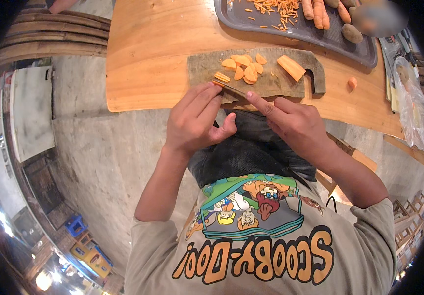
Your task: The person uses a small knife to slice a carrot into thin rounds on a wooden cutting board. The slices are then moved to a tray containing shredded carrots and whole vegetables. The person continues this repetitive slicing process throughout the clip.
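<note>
My right hand (293,118) grips a knife (236,90), its index finger laid along the back of the blade. The handle is hidden in the palm. With bunched fingertips, my left hand (197,118) holds a small carrot piece (217,83) on the wooden cutting board (201,68), right at the blade. Just beyond the blade lie cut carrot sticks (222,76). Half-round carrot slices (249,72) are heaped mid-board. A thicker peeled carrot chunk (291,68) rests near the board's hooked handle end.
At the back of the wooden table (149,55), a dark tray (241,27) bears carrot shreds (276,9), whole carrots (319,14) and potatoes (352,33). A carrot end (352,82) and a clear plastic bag (413,107) lie to the right. The table's front edge runs just below the board.
</note>
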Available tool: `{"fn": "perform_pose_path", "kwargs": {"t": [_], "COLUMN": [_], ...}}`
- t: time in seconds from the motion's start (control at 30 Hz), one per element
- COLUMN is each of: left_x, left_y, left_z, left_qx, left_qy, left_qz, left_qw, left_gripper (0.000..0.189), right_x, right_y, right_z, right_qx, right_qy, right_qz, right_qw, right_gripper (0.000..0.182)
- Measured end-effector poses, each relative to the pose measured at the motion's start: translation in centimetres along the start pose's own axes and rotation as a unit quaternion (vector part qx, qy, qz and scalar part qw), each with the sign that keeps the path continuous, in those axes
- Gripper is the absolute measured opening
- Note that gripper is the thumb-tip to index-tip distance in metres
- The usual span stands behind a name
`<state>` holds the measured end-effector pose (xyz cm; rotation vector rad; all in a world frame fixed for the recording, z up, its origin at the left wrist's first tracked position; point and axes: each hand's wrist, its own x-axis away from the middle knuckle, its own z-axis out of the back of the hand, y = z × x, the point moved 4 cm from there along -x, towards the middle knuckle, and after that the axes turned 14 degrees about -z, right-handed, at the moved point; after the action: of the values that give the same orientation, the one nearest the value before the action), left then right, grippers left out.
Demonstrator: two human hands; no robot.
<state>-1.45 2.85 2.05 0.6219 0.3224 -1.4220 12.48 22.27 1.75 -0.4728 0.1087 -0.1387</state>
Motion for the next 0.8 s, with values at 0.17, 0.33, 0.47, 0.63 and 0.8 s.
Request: {"fn": "perform_pose_path", "kwargs": {"t": [0.17,0.33,0.47,0.63,0.8], "left_x": [0.2,0.2,0.1,0.5,0.4], "left_y": [-0.1,-0.1,0.1,0.2,0.5], "left_z": [-0.2,-0.1,0.0,-0.1,-0.1], "left_qx": [0.003,0.013,0.026,0.029,0.03], "left_qy": [0.006,0.02,0.024,0.033,0.052], "left_qz": [0.009,0.021,0.04,0.05,0.064], "left_qw": [1.0,0.999,0.999,0.998,0.996], "left_gripper": [0.033,0.034,0.033,0.031,0.027], "right_x": [-0.3,-0.9,-1.4,-1.6,-1.6], "right_y": [-0.1,0.3,-0.2,-0.3,0.4], "right_z": [0.1,0.1,-0.7,0.5,1.5], "right_qx": [0.011,-0.032,-0.03,0.008,-0.005], "right_qy": [0.003,-0.017,-0.027,-0.017,0.039], "right_qz": [0.017,0.015,0.002,-0.003,0.001], "right_qw": [1.0,0.999,0.999,1.0,0.999], "right_gripper": [0.087,0.085,0.083,0.082,0.078]}}
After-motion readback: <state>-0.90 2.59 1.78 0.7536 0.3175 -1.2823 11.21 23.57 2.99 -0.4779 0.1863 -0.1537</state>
